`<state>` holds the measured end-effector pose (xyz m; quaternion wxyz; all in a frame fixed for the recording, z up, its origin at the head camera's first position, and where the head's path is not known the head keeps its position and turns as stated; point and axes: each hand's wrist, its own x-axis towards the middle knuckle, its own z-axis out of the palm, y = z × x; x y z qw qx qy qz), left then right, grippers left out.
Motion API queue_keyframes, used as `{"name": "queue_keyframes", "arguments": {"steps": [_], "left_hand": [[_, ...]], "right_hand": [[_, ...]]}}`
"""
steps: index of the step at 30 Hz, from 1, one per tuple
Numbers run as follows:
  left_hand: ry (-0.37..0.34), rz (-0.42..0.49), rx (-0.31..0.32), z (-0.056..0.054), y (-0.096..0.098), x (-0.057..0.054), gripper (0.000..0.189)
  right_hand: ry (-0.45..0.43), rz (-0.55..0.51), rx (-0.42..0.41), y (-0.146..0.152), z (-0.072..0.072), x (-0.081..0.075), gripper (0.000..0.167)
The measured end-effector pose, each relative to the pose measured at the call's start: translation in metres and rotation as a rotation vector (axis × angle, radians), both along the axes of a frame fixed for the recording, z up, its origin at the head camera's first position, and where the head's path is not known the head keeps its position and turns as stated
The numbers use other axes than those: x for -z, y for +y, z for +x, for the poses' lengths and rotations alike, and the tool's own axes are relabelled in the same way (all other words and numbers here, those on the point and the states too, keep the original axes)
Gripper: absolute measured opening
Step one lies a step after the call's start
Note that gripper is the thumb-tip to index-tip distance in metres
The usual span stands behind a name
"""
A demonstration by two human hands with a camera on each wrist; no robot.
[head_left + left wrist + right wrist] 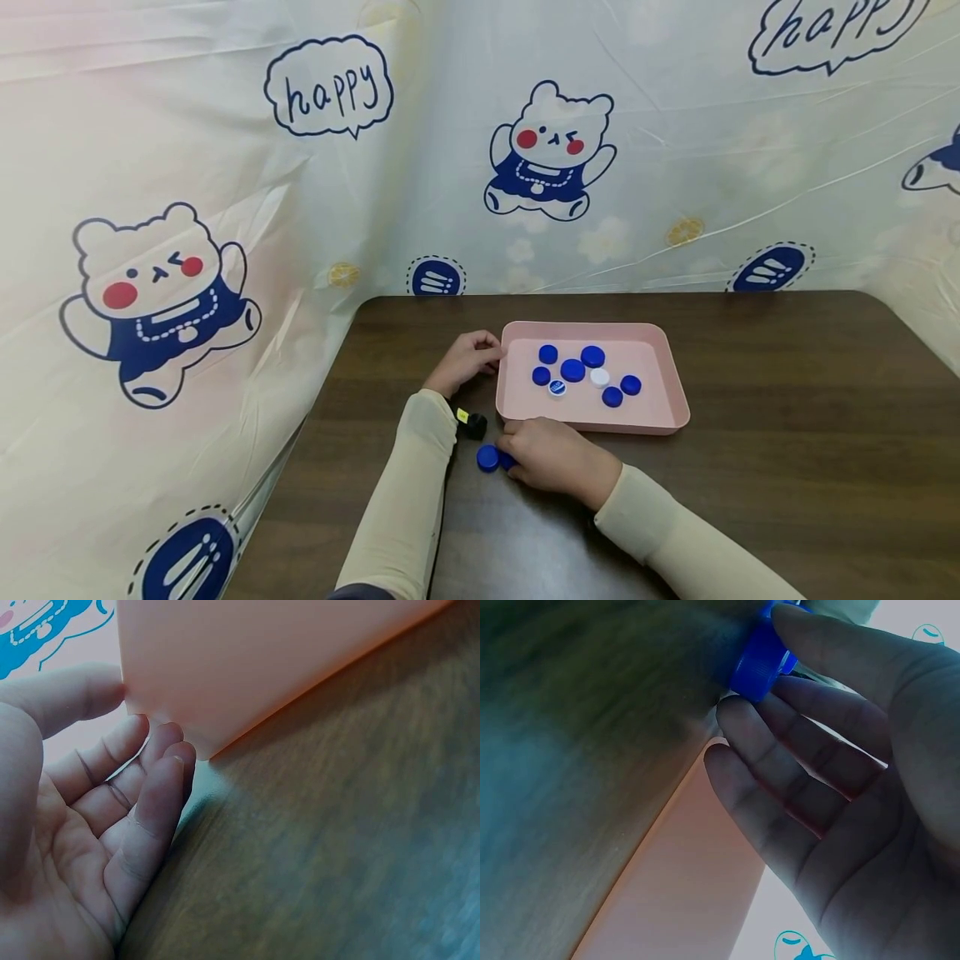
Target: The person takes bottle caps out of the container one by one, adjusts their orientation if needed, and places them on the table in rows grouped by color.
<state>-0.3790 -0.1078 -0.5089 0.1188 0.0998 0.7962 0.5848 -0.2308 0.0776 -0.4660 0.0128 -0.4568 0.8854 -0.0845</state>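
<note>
My left hand [467, 360] is at the left side of a pink tray [678, 400], loosely bent, its fingertips touching the tray's edge. In the left wrist view, the thumb and fingers meet the outer wall near a corner. Just in front of the tray, my right hand [558, 454] pinches a blue bottle cap [506, 461] low over the table. The right wrist view shows the thumb on this ribbed blue cap [756, 666], part of which the hand hides. Beside it on the table lies another blue cap [487, 457].
Inside the tray lie several blue caps [573, 370], a white cap [599, 378] and a blue-and-white cap [557, 388]. A small black object with a yellow label [472, 425] is beside the left cuff. A printed curtain [645, 208] hangs behind the brown table [787, 400].
</note>
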Motion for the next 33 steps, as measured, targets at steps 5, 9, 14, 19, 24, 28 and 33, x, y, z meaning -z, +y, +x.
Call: {"name": "queue_keyframes", "arguments": {"steps": [5,9,14,19,24,28,33], "left_hand": [[0.001,-0.007,-0.008,0.001,0.001,-0.001,0.016],[0.003,-0.008,-0.014,0.001,0.002,-0.003,0.015],[0.006,-0.003,-0.005,0.000,0.001,-0.001,0.015],[0.011,0.003,0.001,-0.001,0.001,0.001,0.015],[0.011,0.007,-0.002,0.000,0.002,0.000,0.015],[0.007,0.011,0.000,0.001,0.002,-0.002,0.015],[0.009,0.014,0.001,0.002,0.002,-0.001,0.014]], "right_hand": [[0.003,0.002,0.002,0.001,0.000,0.000,0.021],[-0.005,0.010,0.009,0.001,0.000,-0.001,0.022],[-0.004,0.014,0.009,0.001,0.001,-0.003,0.022],[0.001,-0.004,-0.001,0.003,0.002,-0.005,0.021],[0.020,-0.034,-0.021,0.006,0.001,-0.007,0.022],[0.034,-0.069,-0.032,0.010,0.000,-0.012,0.023],[0.030,-0.111,-0.025,0.016,-0.001,-0.023,0.025]]}}
